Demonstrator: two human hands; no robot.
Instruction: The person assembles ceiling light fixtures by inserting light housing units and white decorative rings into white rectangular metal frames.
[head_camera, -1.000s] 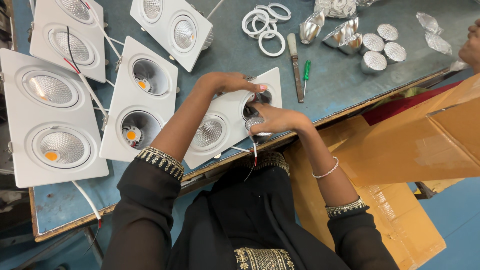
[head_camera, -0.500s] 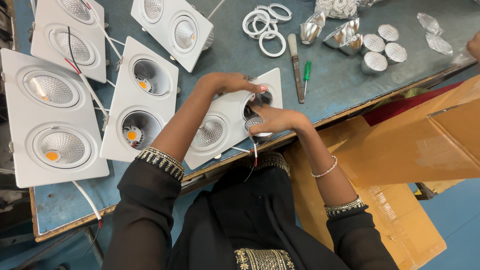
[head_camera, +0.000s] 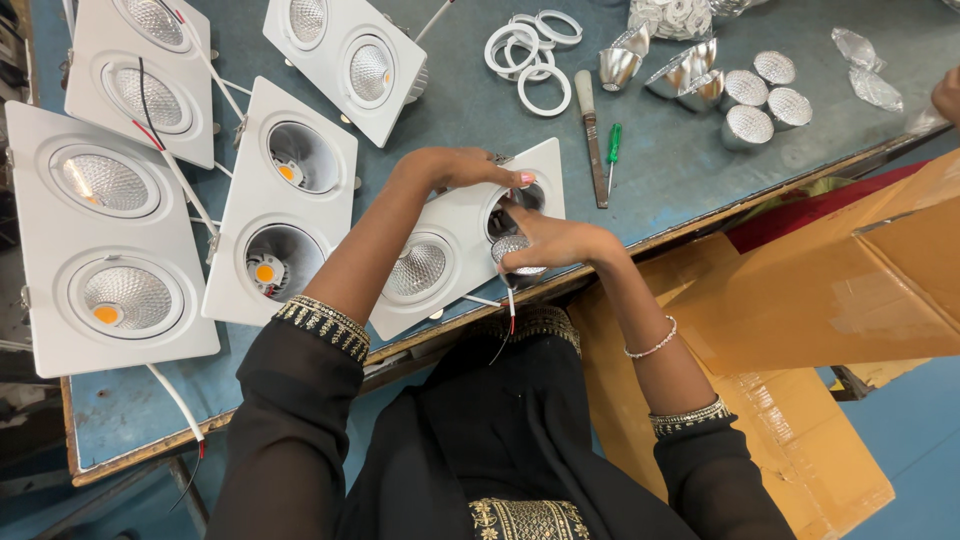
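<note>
Bright, even overhead light, soft shadows, sharp focus, slight wide-angle edge distortion.

Bare table (head_camera: 690, 170) lies at 2 o'clock of the right hand (head_camera: 560, 240). At 12 o'clock a file-like tool (head_camera: 590, 135) and green screwdriver (head_camera: 613, 155) obstruct; white twin downlight housings (head_camera: 285, 205) crowd 9 o'clock.

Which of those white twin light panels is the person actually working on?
Start at the blue-grey table. Five white panels lie there; take the white panel at the near edge, tilted, under both hands. Unlike its neighbours, the left hand rests on it and the right hand holds a silver reflector at its opening.
</note>
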